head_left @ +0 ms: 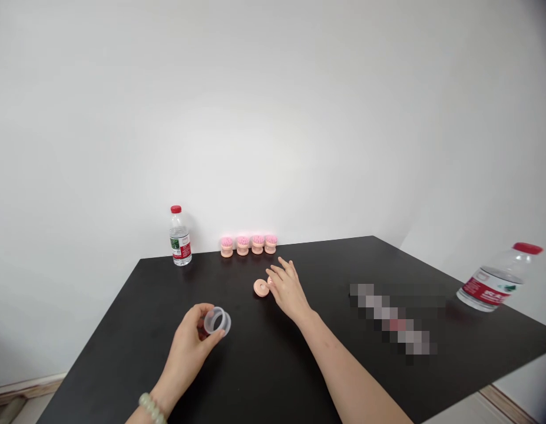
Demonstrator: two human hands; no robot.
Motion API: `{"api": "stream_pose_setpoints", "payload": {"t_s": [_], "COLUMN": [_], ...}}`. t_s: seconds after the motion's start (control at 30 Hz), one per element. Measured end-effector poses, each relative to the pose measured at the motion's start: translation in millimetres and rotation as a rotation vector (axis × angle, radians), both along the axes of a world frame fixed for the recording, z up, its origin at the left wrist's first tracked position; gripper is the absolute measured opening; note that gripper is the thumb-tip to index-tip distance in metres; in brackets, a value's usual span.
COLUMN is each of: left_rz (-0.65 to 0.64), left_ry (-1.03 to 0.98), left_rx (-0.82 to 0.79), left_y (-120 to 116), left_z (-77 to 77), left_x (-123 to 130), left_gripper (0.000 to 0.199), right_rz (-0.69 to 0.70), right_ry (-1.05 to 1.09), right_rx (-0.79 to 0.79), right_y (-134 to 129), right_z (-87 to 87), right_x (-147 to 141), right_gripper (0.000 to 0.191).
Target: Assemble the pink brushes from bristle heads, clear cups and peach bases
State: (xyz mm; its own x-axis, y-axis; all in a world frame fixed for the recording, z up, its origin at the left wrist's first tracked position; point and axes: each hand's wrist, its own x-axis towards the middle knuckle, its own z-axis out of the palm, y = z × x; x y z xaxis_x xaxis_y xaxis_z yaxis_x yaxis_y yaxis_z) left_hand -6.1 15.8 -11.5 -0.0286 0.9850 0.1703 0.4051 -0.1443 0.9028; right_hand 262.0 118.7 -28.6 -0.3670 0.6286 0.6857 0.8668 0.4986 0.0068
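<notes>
Smooth translucent plastic in your left hand (191,335) — a hollow ring (211,323), round, flared at the rim, open through the middle. It's held above the near-left part of the matte black tabletop (166,306). Peach disc (257,290) lies mid-table, flat and round, dimpled at the center; a second peach piece (270,281) sits just right of it, mostly hidden by your right hand (289,291).

Far edge, by the plain white wall (273,129): four small brushes (242,246) in a row, stubby pink bristles up, smooth peach bodies narrowing at the waist. Clear plastic bottles, red caps, printed labels: one left bottle (181,242) far left, one right bottle (493,285) at right. Pixelated strip (391,321) on the right side, contents unreadable. Pale round beads make up the bracelet (151,408) on your left wrist.

Fingers: your left thumb and fingers pinch the ring from opposite sides. Your right fingers are loosely spread, reaching over the second piece — can't tell if they touch it.
</notes>
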Motion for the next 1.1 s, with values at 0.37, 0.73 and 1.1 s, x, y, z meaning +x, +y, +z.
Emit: {"api": "stream_pose_setpoints", "payload": {"t_s": [0.37,0.73,1.1], "left_rz": [-0.054,-0.067,-0.004], "left_ry": [0.367,0.326,0.142], "left_rx": [0.074,0.046,0.061], "left_y": [65,99,49], "left_z": [19.1,7.3,14.0], "left_x": [54,81,46], "left_gripper": [0.033,0.033,0.057], "right_rz": [0.063,0.102,0.016], "right_ry": [0.216,0.28,0.406], "right_rx": [0.21,0.231,0.049], "right_y": [-3,-5,4], "right_z": [11.3,16.8,16.1], "right_x": [4,4,19], "right_gripper": [0.034,0.03,0.03]}}
